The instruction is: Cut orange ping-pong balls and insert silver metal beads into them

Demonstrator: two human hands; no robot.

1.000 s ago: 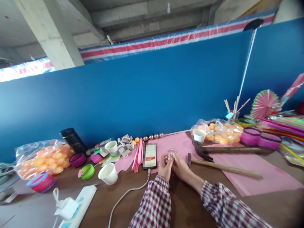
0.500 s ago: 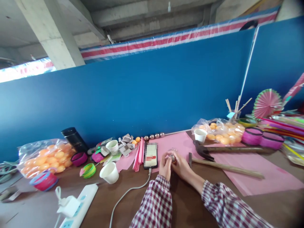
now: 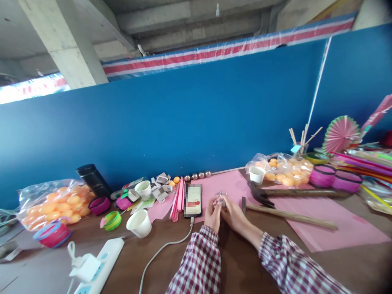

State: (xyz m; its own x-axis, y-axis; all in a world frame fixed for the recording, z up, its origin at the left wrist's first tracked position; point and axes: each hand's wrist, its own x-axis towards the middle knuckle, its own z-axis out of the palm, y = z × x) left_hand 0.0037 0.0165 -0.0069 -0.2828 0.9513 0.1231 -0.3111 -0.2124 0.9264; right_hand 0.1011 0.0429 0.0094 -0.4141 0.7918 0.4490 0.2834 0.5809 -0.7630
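Observation:
Just right of the phone (image 3: 193,200), my two hands meet over the brown table and the pink sheet. My left hand (image 3: 212,218) is closed, with thumb and fingers pressed on a small shiny silvery object (image 3: 222,202). From the other side my right hand (image 3: 233,216) is closed round the same object. Fingers cover most of it, and its kind does not show clearly. Beyond the fingertips lies a small, clear, glittering cluster (image 3: 221,193); whether it joins the held object I cannot tell. Several steel balls (image 3: 197,176) stand in a row against the blue board.
Two hammers (image 3: 290,216) lie to the right, by a bag of orange balls (image 3: 294,171) and a paper cup (image 3: 257,174). On the left are a white cup (image 3: 139,223), a power strip (image 3: 107,261), a black flask (image 3: 93,179) and a phone cable (image 3: 162,249).
The view has shifted slightly. Both hands stay together at the same place, with only small finger movement around the shiny object.

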